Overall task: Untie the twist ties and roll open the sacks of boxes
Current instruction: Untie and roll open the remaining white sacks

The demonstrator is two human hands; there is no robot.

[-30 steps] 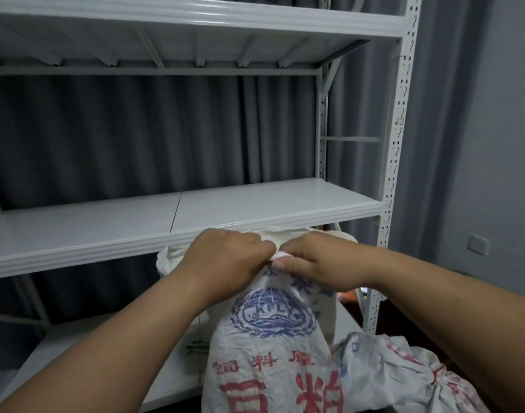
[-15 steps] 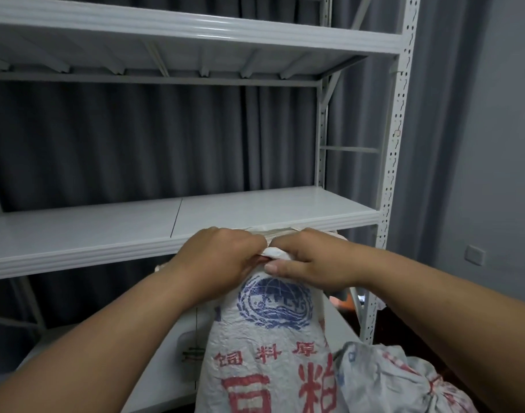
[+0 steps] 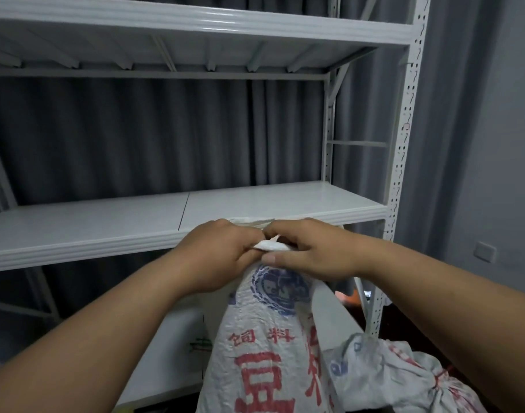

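White metal shelving (image 3: 285,201) against a grey curtain (image 3: 136,135) was the backdrop. Woven sack (image 3: 264,338) stood upright in front of the middle shelf, its bunched neck (image 3: 270,245) pinched from both sides by the left hand (image 3: 222,257) and right hand (image 3: 312,251), knuckles nearly touching. Fabric looked soft and crinkly, probably a bit slippery, so I'd grab right at the neck. Couldn't spot the tie itself. Second sack (image 3: 398,380) lay lower right, red tie (image 3: 440,378) on.

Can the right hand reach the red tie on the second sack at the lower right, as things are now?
Probably not yet: the right hand and left hand both grip the upright sack. Nothing blocks the red tie on the second sack below the right forearm.
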